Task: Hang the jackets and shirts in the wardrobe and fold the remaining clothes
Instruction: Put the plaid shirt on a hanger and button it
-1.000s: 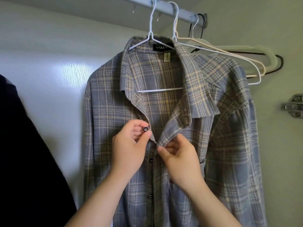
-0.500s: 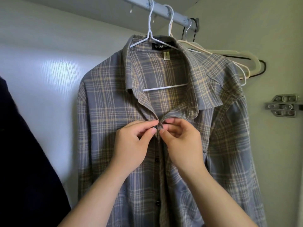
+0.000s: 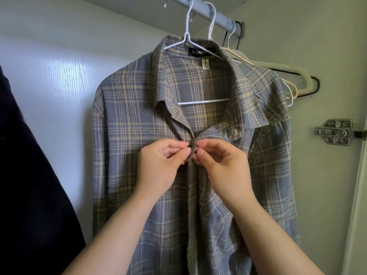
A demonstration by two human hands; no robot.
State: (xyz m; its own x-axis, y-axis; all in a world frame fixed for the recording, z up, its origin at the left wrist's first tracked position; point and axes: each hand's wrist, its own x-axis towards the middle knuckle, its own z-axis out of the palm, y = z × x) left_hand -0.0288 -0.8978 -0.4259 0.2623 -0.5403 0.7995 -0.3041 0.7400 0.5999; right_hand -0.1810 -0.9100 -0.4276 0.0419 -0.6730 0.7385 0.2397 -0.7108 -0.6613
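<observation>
A grey-blue and tan plaid shirt (image 3: pixel 135 120) hangs on a white wire hanger (image 3: pixel 202 101) from the wardrobe rod (image 3: pixel 200 9). My left hand (image 3: pixel 160 165) pinches the shirt's left front edge at a dark top button (image 3: pixel 190 145). My right hand (image 3: pixel 222 163) pinches the right front edge just beside it. The two edges meet between my fingertips below the collar. Whether the button is through its hole is hidden by my fingers.
Several empty hangers (image 3: pixel 294 84), white, cream and black, hang on the rod to the right of the shirt. A dark garment (image 3: pixel 29 185) hangs at the left. A metal door hinge (image 3: pixel 337 132) sits on the right wardrobe wall.
My hands moved together and upward on the shirt front. The two front edges, apart a second ago, now meet at the top button. The open gap below the collar has closed.
</observation>
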